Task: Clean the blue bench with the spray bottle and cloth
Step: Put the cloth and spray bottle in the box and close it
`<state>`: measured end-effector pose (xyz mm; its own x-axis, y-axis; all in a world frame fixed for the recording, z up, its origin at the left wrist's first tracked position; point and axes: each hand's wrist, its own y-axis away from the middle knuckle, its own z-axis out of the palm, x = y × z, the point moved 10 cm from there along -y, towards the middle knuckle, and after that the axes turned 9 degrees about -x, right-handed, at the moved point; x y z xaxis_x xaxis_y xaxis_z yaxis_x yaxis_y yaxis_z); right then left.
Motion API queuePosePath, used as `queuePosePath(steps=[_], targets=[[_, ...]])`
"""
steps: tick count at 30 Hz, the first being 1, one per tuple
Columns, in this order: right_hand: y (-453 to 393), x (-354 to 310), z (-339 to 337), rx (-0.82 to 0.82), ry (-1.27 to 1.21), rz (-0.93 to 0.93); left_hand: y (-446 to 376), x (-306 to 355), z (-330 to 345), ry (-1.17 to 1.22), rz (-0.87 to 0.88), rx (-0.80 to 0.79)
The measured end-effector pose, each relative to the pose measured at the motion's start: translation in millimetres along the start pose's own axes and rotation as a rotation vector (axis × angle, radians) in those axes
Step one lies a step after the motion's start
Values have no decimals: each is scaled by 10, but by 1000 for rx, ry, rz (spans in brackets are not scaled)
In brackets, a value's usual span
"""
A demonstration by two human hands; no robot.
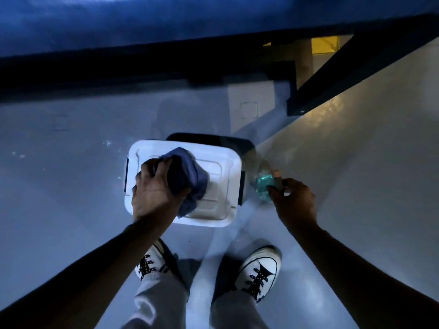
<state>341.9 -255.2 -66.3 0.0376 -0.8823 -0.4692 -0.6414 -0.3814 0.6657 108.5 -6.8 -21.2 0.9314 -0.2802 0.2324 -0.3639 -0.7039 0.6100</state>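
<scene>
Head view: left hand grips the cloth on the white lid, right hand grips the spray bottle.

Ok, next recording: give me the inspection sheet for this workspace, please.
Surface: blue bench along the top, untouched; glossy grey floor below.
Job's things: blue cloth on a white bin lid; spray bottle, blurred, teal liquid.
Clutter: nothing seen beyond the bin.
Grippers: left hand fingers gripping the cloth; right hand at the bottle, grip unclear.
Cables: nothing seen.
Surroundings: black bench frame; person's white shoes.
</scene>
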Motion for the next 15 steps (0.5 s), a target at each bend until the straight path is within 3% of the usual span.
queuePosePath(steps=[10,15], targets=[[145,-66,-7,-127,36,64,94,-34,40,181,77,-11],[556,-513,-258,64,148,-90,685,-114,-124,290,125,-48]])
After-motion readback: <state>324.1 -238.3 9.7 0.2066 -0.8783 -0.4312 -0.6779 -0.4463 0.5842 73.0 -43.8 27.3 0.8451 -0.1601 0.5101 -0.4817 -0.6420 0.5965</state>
